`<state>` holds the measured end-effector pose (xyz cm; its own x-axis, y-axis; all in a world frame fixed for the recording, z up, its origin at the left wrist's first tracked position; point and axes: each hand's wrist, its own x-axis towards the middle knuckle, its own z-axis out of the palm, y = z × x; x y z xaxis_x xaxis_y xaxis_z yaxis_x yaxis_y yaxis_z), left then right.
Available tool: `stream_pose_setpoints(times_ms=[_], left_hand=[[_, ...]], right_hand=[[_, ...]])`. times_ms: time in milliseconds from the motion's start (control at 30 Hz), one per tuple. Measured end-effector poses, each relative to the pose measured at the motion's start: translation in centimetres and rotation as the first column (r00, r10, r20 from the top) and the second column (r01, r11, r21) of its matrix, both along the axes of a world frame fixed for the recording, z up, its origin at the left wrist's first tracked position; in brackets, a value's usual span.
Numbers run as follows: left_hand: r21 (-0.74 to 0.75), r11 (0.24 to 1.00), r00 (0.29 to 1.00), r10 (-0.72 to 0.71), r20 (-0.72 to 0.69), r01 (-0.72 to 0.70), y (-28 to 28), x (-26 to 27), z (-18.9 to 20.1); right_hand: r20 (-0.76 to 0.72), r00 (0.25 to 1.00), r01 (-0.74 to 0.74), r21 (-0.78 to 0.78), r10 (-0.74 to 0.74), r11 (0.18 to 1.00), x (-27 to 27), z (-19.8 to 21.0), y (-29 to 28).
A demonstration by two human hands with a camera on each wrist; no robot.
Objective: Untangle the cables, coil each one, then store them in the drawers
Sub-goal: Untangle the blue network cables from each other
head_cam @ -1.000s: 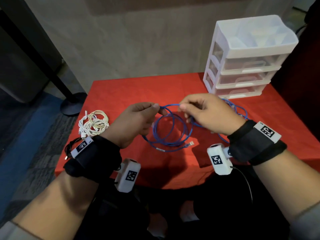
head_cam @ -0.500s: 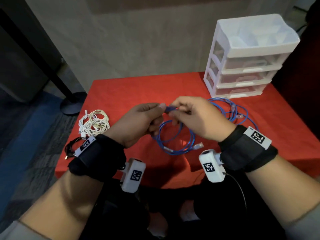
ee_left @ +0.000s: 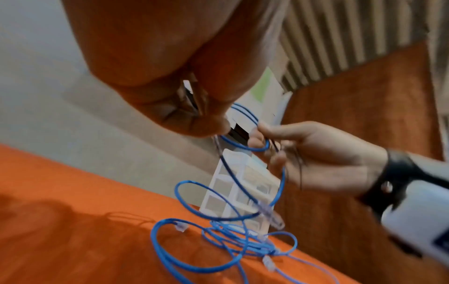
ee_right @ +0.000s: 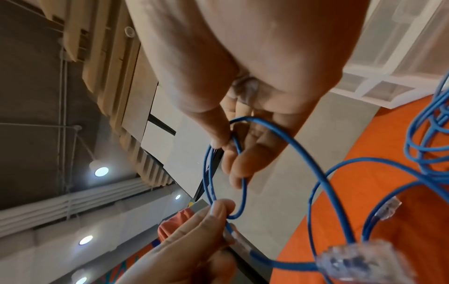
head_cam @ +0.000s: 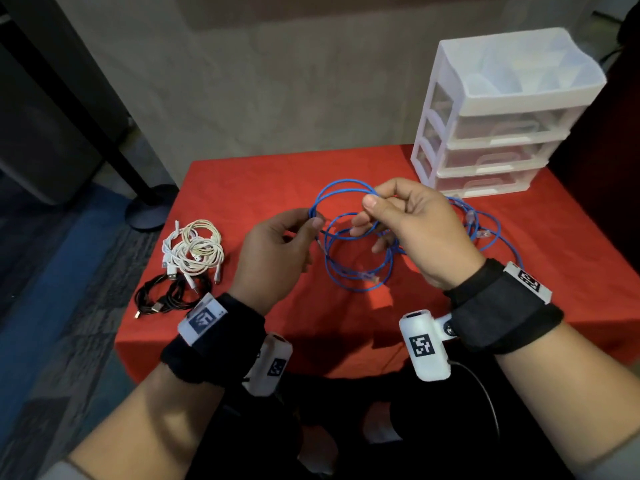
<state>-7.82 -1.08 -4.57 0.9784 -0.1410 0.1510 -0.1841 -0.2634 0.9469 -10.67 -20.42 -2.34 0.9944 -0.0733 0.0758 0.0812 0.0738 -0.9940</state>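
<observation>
At the bottom of the head view two forearms enter, each with a black fabric wrist strap (head_cam: 502,310) bearing a white tag printed with a black square code pattern; a white camera block (head_cam: 424,344) with the same kind of pattern hangs under each wrist. No readable words show anywhere.

Just above, in the frame's centre, the left hand (head_cam: 277,251) pinches a thin blue network cable (head_cam: 346,268) between thumb and forefinger, its other fingers curled under. The right hand (head_cam: 412,230) pinches the same cable at the top of a raised loop, thumb against forefinger, with the lower fingers hooked through another loop. In the right wrist view a clear plastic plug (ee_right: 359,261) dangles at the lower right, and a second one (ee_right: 388,209) shows above it. The coils hang between the hands above the red tablecloth (head_cam: 263,181); further loose blue loops (head_cam: 491,230) lie on the cloth at the right, behind the right hand.

At the left centre of the head view lie two bundles: one coiled black cable bundle (head_cam: 166,296) nearer, one coiled white and cream cable bundle (head_cam: 194,251) just beyond, touching it.

At the upper right stands one white plastic drawer unit (head_cam: 498,109) with three clear drawers, all pushed in, and an open compartment tray on top.

Farthest back, a beige wall (head_cam: 277,81) and, at the upper left, a black pole on a round base (head_cam: 149,206).
</observation>
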Motion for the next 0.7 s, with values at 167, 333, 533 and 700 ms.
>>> stream_pose_setpoints(times_ms=[167, 333, 533, 700], left_hand=[[-0.216, 0.965, 0.988, 0.154, 0.005, -0.149, -0.8, 0.2, -0.1], [-0.263, 0.952, 0.942, 0.225, 0.249, -0.158, -0.9, -0.2, 1.1], [-0.53, 0.845, 0.992, 0.114, 0.046, -0.073, -2.0, -1.1, 1.6], [-0.757, 0.651, 0.951, -0.267, -0.158, 0.057, -2.0, -1.4, 2.1]], right_hand=[[0.051, 0.999, -0.008, -0.042, 0.01, 0.999, -0.8, -0.5, 0.7], [0.031, 0.999, -0.016, -0.019, 0.017, 1.0, -1.5, -0.5, 1.3], [-0.02, 0.999, 0.037, 0.084, -0.035, 0.996, -1.1, -0.9, 1.9], [-0.007, 0.997, 0.076, 0.258, -0.076, 0.963, -0.8, -1.2, 2.2]])
